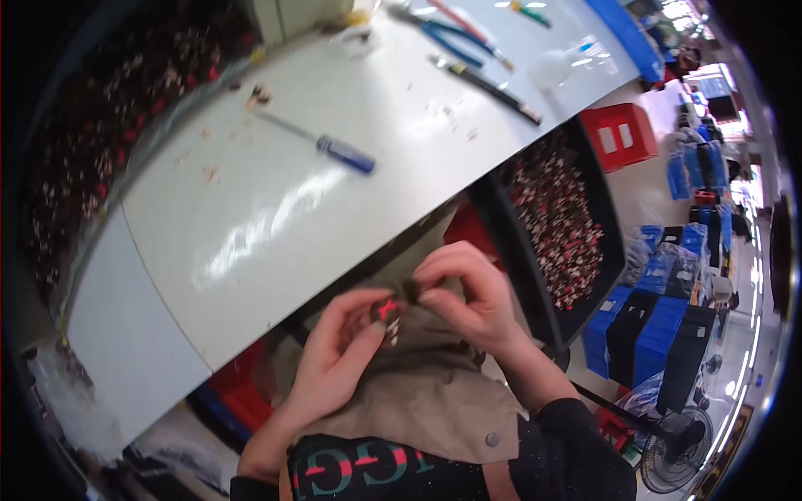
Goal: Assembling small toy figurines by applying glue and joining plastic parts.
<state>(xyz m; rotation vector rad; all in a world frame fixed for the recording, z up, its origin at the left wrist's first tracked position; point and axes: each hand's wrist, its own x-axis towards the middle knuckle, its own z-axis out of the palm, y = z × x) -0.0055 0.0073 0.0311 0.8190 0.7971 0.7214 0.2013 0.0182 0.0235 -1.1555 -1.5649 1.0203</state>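
Over my lap, just off the table's near edge, my left hand (pixel 338 351) is closed round a small dark part with red and white on it (pixel 386 312). My right hand (pixel 469 294) pinches a small dark piece (pixel 412 290), slightly blurred, between thumb and fingertips. The two hands are close together, with a narrow gap between the pieces. Exactly what kind of parts they are is too small to make out.
A blue-handled screwdriver (pixel 345 154) lies on the white table (pixel 284 192) amid crumbs. Blue-handled pliers (pixel 451 42) and a black pen-like tool (pixel 489 90) lie farther back. Heaps of small parts fill a black tray (pixel 614 209) at right and a lined container (pixel 100 108) at left.
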